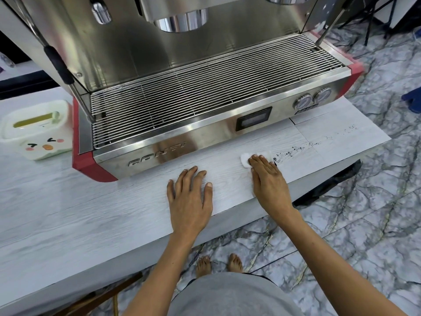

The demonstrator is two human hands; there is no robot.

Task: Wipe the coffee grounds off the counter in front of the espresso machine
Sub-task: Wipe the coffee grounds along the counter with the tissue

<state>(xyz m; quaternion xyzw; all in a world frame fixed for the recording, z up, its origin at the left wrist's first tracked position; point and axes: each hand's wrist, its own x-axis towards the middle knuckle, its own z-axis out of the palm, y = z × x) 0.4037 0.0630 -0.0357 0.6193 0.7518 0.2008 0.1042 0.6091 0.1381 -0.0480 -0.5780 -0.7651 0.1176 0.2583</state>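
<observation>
A steel espresso machine (182, 124) with red corners stands on a pale wood-grain counter (91, 213). Dark coffee grounds (293, 151) lie scattered in a streak on the counter in front of the machine's right half, thinning out toward the right. My right hand (267, 179) presses flat on a white tissue (246, 159), just left of the grounds. The tissue pokes out past the fingertips, mostly covered by the fingers. My left hand (190, 197) rests flat on the counter with fingers spread, holding nothing.
A white tissue box (34, 131) with a cartoon face sits on the counter left of the machine. The counter's front edge runs just below my wrists; beyond it is a marbled floor (364, 224), my bare feet, and a dark bag (330, 190) under the counter's right end.
</observation>
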